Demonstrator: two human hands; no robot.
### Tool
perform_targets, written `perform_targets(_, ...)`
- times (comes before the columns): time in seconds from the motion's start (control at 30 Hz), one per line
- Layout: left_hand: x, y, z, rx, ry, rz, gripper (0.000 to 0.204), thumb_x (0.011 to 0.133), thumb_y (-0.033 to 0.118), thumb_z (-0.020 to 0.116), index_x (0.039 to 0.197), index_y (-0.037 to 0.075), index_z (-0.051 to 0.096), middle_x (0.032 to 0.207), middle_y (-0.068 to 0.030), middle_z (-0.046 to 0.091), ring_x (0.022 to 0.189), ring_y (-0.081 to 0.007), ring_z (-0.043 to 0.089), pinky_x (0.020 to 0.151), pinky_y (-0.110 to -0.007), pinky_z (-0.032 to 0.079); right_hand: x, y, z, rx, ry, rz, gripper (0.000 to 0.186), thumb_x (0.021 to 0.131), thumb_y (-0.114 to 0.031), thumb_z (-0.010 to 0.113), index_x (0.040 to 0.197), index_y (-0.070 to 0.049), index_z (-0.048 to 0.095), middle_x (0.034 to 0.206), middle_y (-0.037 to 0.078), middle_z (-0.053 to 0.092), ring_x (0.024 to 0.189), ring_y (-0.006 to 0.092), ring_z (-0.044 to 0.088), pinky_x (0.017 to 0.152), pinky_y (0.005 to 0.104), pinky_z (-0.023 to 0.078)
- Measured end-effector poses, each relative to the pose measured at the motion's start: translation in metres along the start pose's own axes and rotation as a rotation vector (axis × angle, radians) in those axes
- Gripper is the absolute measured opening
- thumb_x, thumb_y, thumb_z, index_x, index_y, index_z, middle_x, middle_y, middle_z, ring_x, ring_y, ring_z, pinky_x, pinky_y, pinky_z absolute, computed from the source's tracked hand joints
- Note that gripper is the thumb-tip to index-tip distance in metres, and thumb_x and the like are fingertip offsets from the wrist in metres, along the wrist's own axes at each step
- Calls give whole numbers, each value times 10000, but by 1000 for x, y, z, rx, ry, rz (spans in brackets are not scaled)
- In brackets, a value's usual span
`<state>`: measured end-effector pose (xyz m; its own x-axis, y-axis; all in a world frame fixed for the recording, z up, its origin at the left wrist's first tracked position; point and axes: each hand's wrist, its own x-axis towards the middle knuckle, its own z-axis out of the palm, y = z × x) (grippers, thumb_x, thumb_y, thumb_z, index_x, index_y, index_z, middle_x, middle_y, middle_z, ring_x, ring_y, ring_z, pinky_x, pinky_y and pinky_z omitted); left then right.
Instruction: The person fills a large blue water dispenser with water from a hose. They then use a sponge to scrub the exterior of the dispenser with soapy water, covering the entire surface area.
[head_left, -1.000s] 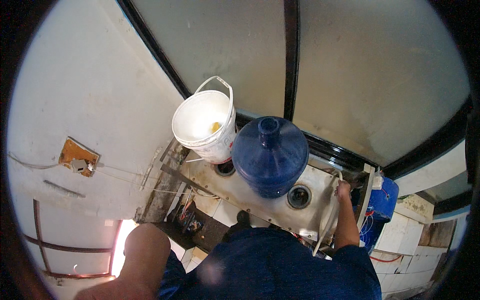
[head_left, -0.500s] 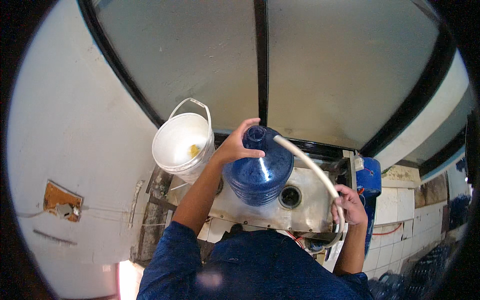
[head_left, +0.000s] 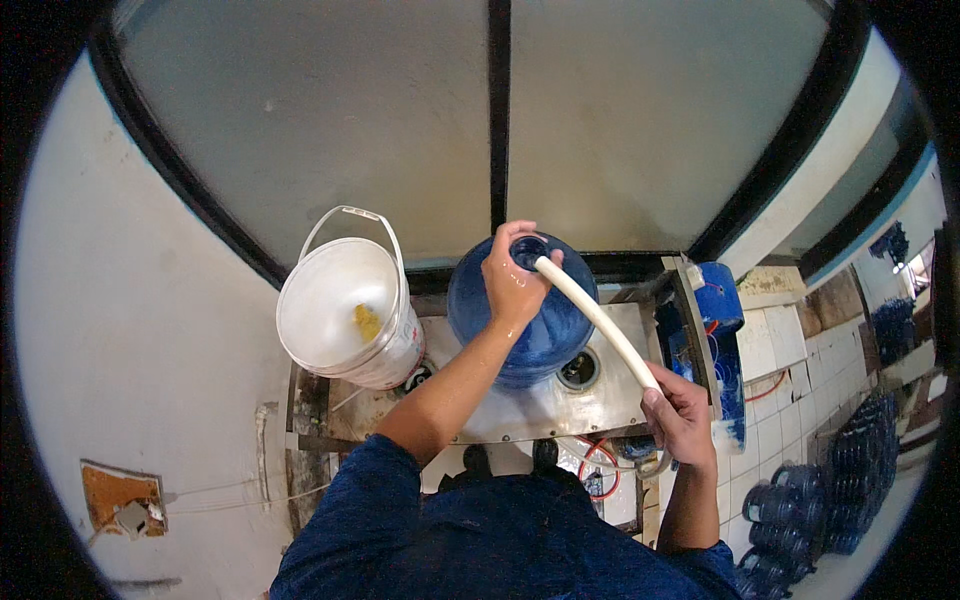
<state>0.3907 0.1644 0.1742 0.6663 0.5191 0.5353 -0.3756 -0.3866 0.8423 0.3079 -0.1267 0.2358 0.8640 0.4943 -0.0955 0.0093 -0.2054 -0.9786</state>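
A large blue water jug (head_left: 562,335) stands upright on a metal-topped bench. My left hand (head_left: 514,290) wraps its fingers round the jug's neck. In my right hand (head_left: 682,416) is a cream-coloured hose (head_left: 603,320), gripped some way back from its end. The hose arches up to the left, and its tip meets the rim of the jug's open mouth (head_left: 527,252). Whether the tip reaches inside the mouth is hard to make out. Water drops glisten on my left hand.
Left of the jug stands a white bucket (head_left: 404,345) with a yellow lump (head_left: 366,322) inside. The metal bench top (head_left: 505,420) has a dark round opening (head_left: 578,370). A blue container (head_left: 718,300) sits at the right. Several jugs (head_left: 790,510) are stacked on the lower right floor.
The hose tip has come from beside the jug's neck to its mouth. My left hand has closed in from a spread hold round the neck. The view has shifted.
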Motion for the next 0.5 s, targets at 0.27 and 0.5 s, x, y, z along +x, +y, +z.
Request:
perform_targets(0.27, 29, -38, -18, -1, -193, -86, 343, 759, 180, 867, 1020, 70, 673, 927, -54, 708, 886, -179, 667, 850, -322, 523, -9, -2, 27, -97, 76, -88, 412, 1014, -195, 633, 1376, -1, 615, 817, -25, 599, 699, 49, 473, 611, 242, 398)
perform_targets(0.5, 6, -26, -23, 187, -209, 44, 680, 742, 354, 922, 1266, 84, 585, 1010, -168, 706, 920, -279, 676, 896, -406, 531, -1, 0, 30, -124, 71, -93, 428, 1018, -161, 622, 1420, -19, 582, 1193, 111, 689, 1011, 120, 614, 902, 281, 479)
